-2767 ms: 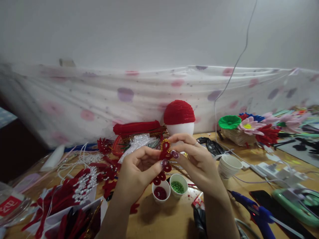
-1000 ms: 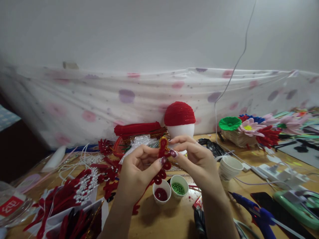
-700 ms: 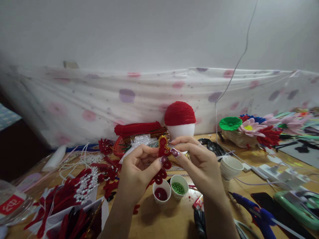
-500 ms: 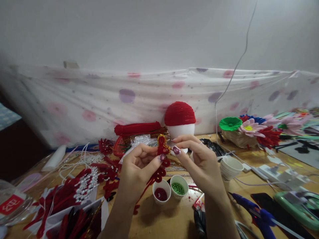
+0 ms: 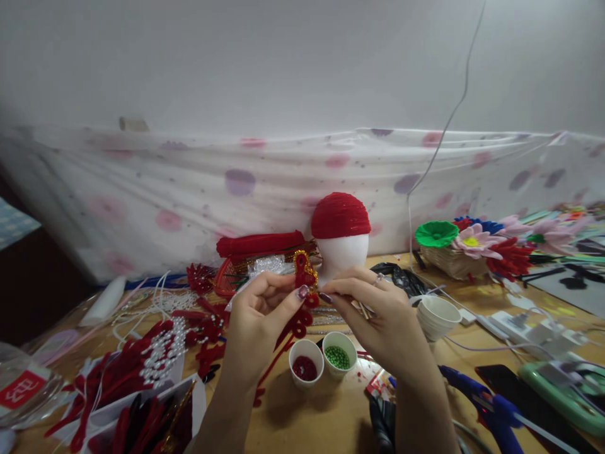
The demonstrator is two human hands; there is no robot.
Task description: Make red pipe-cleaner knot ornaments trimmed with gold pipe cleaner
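Between thumb and fingers my left hand (image 5: 265,312) pinches a red pipe-cleaner ornament (image 5: 300,268) of curled loops, edged along its upper part with gold tinsel. Red curls of it hang below toward the table. My right hand (image 5: 366,306) is closed at the ornament's right edge, thumb and fingertips pressed together by the gold trim (image 5: 312,277); the gold strand seems to run to them, though the grip itself is partly hidden. Below the hands stand a white cup of dark red beads (image 5: 304,367) and a white cup of green beads (image 5: 337,357).
A white head form with a red cap (image 5: 341,217) stands behind the hands. A blue glue gun (image 5: 482,397) lies at right, near stacked cups (image 5: 437,317) and a basket of pipe-cleaner flowers (image 5: 449,261). Red pieces and pearl strands (image 5: 165,353) cover the left.
My right hand's fingertips have moved slightly down and left along the ornament's edge, and its fingers have come closer together. My left hand and the ornament have shifted a little left.
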